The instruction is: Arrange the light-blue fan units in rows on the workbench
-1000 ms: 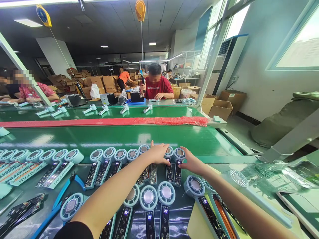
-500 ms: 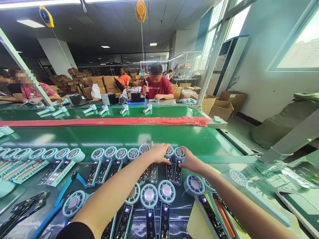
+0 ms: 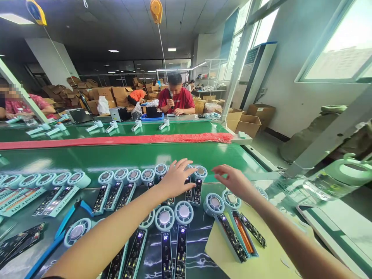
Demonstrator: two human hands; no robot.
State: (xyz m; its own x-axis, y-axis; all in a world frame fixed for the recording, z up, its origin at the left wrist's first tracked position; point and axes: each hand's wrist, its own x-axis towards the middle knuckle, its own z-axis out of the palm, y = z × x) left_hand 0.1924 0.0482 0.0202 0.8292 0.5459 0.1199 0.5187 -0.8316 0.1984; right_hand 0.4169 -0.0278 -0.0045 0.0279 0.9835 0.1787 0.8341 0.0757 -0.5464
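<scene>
Head view: nearest on the dark bench [image 3: 203, 248], three lit handheld fan units [image 3: 165, 232] lie side by side with round heads pointing away; just right of them a yellow sheet [image 3: 261, 263] carries three more fan units [image 3: 225, 224], one with an orange insert. A blue hand tool [image 3: 64, 228] lies well left of the lit fans. Beyond the lit fans runs a row of seven fan units [image 3: 128, 186] with exposed circuit boards, and left of that row five more lie over printed cards.

The left hand [image 3: 174, 179] hovers over the right end of that row, palm down, fingers spread and loose, its grip apart and holding nothing. The right hand [image 3: 234, 179] hangs just right of the row's end, fingers open and curved, also empty, clear of the fans.

Past the row a green conveyor belt [image 3: 130, 157] stretches sideways, edged by a red strip [image 3: 116, 139]. Four fans lie on the far belt. Beyond, a person in a red shirt [image 3: 176, 101] sits among stacked cardboard boxes [image 3: 250, 122].
</scene>
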